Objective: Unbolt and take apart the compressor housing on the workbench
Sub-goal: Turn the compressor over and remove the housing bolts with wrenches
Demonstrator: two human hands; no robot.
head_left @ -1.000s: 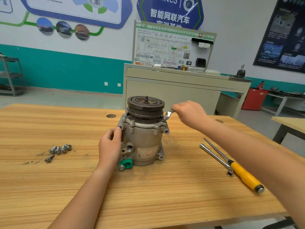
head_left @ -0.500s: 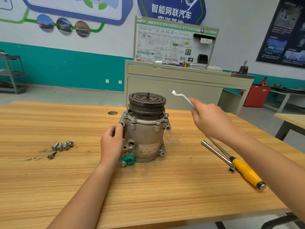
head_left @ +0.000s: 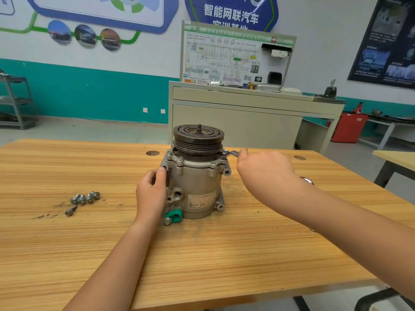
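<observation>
Compressor [head_left: 197, 182] stands upright at frame centre on the workbench [head_left: 202, 254]. I note the left hand [head_left: 150, 194] gripping its frame-left flank, thumb up on the flange. The right hand [head_left: 265, 173] is fisted round a wrench [head_left: 231, 153] seated at the upper-right flange.

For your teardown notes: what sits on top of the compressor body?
A dark grooved pulley with a shaft stub at its centre. The right hand holds a wrench beside its rim; what its end sits on is covered.
</observation>
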